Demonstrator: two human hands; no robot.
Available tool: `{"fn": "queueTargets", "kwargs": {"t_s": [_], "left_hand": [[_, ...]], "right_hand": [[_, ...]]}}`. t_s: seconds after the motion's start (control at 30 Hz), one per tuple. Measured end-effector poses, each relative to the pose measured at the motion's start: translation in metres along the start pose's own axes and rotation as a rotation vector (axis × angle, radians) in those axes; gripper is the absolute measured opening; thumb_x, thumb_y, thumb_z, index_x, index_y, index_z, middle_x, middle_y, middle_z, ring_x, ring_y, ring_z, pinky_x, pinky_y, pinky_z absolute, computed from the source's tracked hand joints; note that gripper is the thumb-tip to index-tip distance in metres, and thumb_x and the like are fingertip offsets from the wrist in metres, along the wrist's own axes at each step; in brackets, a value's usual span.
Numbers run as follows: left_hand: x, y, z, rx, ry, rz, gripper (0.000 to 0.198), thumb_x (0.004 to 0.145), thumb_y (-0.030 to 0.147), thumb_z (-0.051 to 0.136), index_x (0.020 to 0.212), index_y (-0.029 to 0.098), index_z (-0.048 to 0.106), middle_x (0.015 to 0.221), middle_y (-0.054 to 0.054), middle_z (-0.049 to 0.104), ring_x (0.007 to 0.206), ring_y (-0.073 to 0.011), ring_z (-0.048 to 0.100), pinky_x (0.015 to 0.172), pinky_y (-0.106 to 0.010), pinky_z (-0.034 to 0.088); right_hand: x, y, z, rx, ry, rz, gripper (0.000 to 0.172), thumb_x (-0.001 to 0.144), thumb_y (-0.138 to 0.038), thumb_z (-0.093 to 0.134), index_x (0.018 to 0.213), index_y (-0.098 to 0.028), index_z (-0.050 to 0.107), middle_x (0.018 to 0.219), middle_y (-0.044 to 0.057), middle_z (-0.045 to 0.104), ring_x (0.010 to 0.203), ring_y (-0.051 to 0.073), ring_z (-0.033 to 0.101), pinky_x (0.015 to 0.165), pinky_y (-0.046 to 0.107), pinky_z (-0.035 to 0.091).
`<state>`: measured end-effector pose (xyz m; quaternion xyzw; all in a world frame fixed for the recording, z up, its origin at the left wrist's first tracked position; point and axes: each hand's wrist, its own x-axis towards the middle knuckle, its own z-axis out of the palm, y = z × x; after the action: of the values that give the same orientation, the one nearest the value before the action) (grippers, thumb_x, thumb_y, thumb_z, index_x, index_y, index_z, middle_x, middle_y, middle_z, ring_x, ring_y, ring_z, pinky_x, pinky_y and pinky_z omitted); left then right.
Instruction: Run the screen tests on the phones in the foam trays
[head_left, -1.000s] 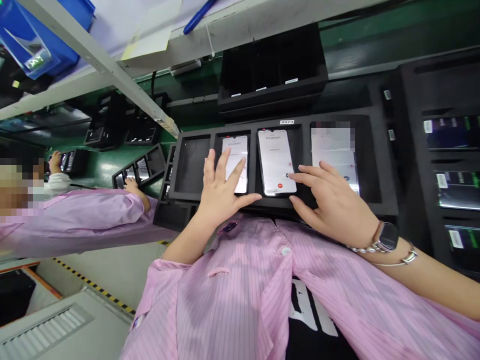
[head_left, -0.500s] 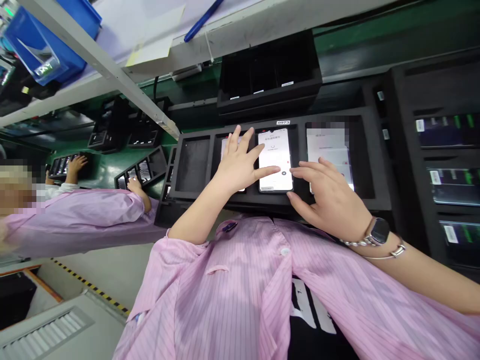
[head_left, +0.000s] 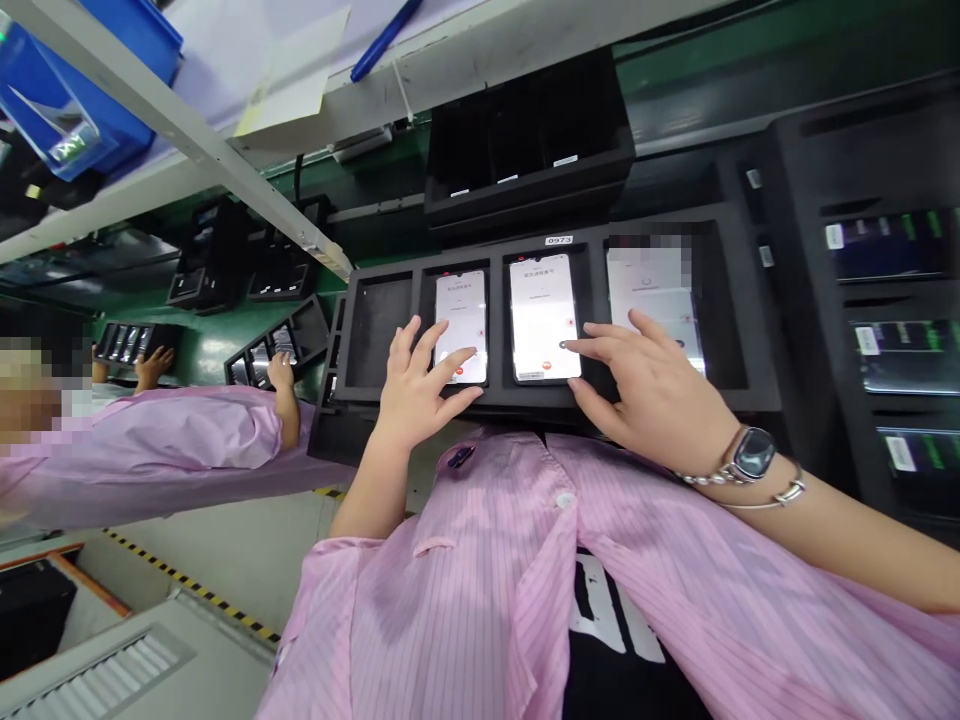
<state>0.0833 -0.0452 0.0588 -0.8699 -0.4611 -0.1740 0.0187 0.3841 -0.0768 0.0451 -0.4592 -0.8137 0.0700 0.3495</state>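
A black foam tray (head_left: 592, 398) labelled 0973 lies in front of me, holding three lit smartphones in separate compartments. My left hand (head_left: 421, 392) is open, fingers spread, with the index fingertip over the lower screen of the left smartphone (head_left: 461, 312). My right hand (head_left: 652, 390) is open too. Its index fingertip is at the lower right edge of the middle smartphone (head_left: 544, 310), and its other fingers partly cover the right smartphone (head_left: 649, 285). Whether the fingertips touch the glass I cannot tell. The tray's leftmost compartment has no phone in it.
Another black tray (head_left: 525, 190) stands behind mine. To the right, a black rack (head_left: 814, 330) holds several dark phones. A metal shelf post (head_left: 262, 200) slants at the left, near a blue bin (head_left: 135, 60). Co-workers' hands (head_left: 281, 370) work over trays at the far left.
My left hand has moved left from the middle smartphone to the left one, uncovering it. A red button now shows on the middle screen. My right hand has hardly moved.
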Motion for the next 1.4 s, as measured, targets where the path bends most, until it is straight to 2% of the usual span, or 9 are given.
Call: {"fn": "queueTargets", "kwargs": {"t_s": [0.13, 0.23, 0.33, 0.4, 0.57, 0.73, 0.87, 1.1, 1.4], "left_hand": [[0.004, 0.0, -0.002, 0.03, -0.062, -0.006, 0.046, 0.092, 0.061, 0.063, 0.127, 0.032, 0.071, 0.156, -0.01, 0.05, 0.154, -0.0402, 0.029, 0.123, -0.064, 0.026], [0.007, -0.001, -0.005, 0.025, -0.077, -0.03, 0.045, 0.092, 0.06, 0.063, 0.127, 0.032, 0.071, 0.156, -0.009, 0.05, 0.154, -0.0408, 0.028, 0.122, -0.064, 0.027], [0.009, -0.002, -0.003, -0.009, -0.008, -0.013, 0.049, 0.09, 0.058, 0.066, 0.13, 0.028, 0.068, 0.152, -0.012, 0.055, 0.152, -0.0404, 0.034, 0.12, -0.06, 0.033], [0.009, -0.003, 0.0, -0.025, 0.069, 0.01, 0.049, 0.088, 0.054, 0.069, 0.128, 0.025, 0.068, 0.145, -0.013, 0.061, 0.148, -0.0387, 0.041, 0.118, -0.057, 0.037], [0.005, -0.006, 0.006, -0.032, 0.199, 0.021, 0.03, 0.085, 0.047, 0.072, 0.104, 0.025, 0.073, 0.125, -0.01, 0.072, 0.131, -0.0339, 0.058, 0.109, -0.051, 0.047], [0.001, -0.007, 0.006, -0.067, 0.23, 0.059, 0.021, 0.085, 0.045, 0.073, 0.094, 0.026, 0.074, 0.118, -0.008, 0.073, 0.125, -0.0307, 0.061, 0.105, -0.048, 0.051], [0.001, -0.006, 0.005, -0.059, 0.165, 0.043, 0.019, 0.088, 0.044, 0.069, 0.091, 0.026, 0.075, 0.12, -0.008, 0.073, 0.125, -0.0305, 0.061, 0.106, -0.049, 0.049], [0.002, -0.001, 0.004, -0.022, 0.082, -0.023, 0.025, 0.089, 0.046, 0.062, 0.096, 0.026, 0.073, 0.119, -0.008, 0.075, 0.124, -0.0307, 0.063, 0.106, -0.05, 0.048], [0.0, -0.001, 0.007, -0.08, 0.181, 0.002, 0.017, 0.086, 0.038, 0.065, 0.096, 0.024, 0.068, 0.114, -0.008, 0.076, 0.12, -0.0292, 0.066, 0.105, -0.048, 0.05]], "right_hand": [[0.003, -0.002, -0.008, -0.009, -0.068, 0.014, 0.03, 0.1, -0.024, 0.051, 0.127, -0.014, 0.057, 0.116, 0.014, 0.072, 0.125, 0.035, 0.063, 0.117, 0.066, 0.04], [-0.002, 0.003, -0.031, 0.023, 0.044, 0.079, 0.029, 0.098, -0.023, 0.053, 0.127, -0.02, 0.057, 0.117, 0.01, 0.072, 0.124, 0.033, 0.065, 0.12, 0.065, 0.038], [-0.015, 0.014, -0.053, -0.022, 0.188, 0.177, 0.023, 0.096, -0.022, 0.057, 0.119, -0.023, 0.059, 0.11, 0.008, 0.074, 0.118, 0.032, 0.068, 0.122, 0.064, 0.036], [-0.024, 0.023, -0.059, -0.057, 0.177, 0.224, 0.017, 0.096, -0.021, 0.056, 0.113, -0.024, 0.061, 0.103, 0.006, 0.074, 0.115, 0.032, 0.069, 0.122, 0.065, 0.035], [-0.035, 0.033, -0.054, -0.067, 0.083, 0.256, 0.017, 0.095, -0.022, 0.056, 0.11, -0.021, 0.063, 0.106, 0.009, 0.074, 0.114, 0.035, 0.069, 0.116, 0.069, 0.041], [-0.017, 0.007, -0.053, 0.029, 0.101, 0.132, 0.026, 0.096, -0.019, 0.058, 0.121, -0.024, 0.061, 0.112, 0.009, 0.074, 0.119, 0.033, 0.067, 0.12, 0.064, 0.039], [0.0, -0.008, -0.036, 0.118, -0.079, -0.039, 0.029, 0.098, -0.018, 0.052, 0.127, -0.019, 0.057, 0.117, 0.011, 0.072, 0.126, 0.032, 0.064, 0.119, 0.066, 0.041], [0.008, -0.008, -0.009, 0.095, -0.232, -0.056, 0.032, 0.099, -0.015, 0.045, 0.127, -0.012, 0.059, 0.122, 0.016, 0.07, 0.135, 0.033, 0.056, 0.12, 0.065, 0.039], [-0.014, 0.006, -0.073, 0.073, 0.1, 0.135, 0.032, 0.096, -0.014, 0.054, 0.122, -0.029, 0.063, 0.103, 0.004, 0.075, 0.113, 0.032, 0.07, 0.124, 0.063, 0.037]]}}
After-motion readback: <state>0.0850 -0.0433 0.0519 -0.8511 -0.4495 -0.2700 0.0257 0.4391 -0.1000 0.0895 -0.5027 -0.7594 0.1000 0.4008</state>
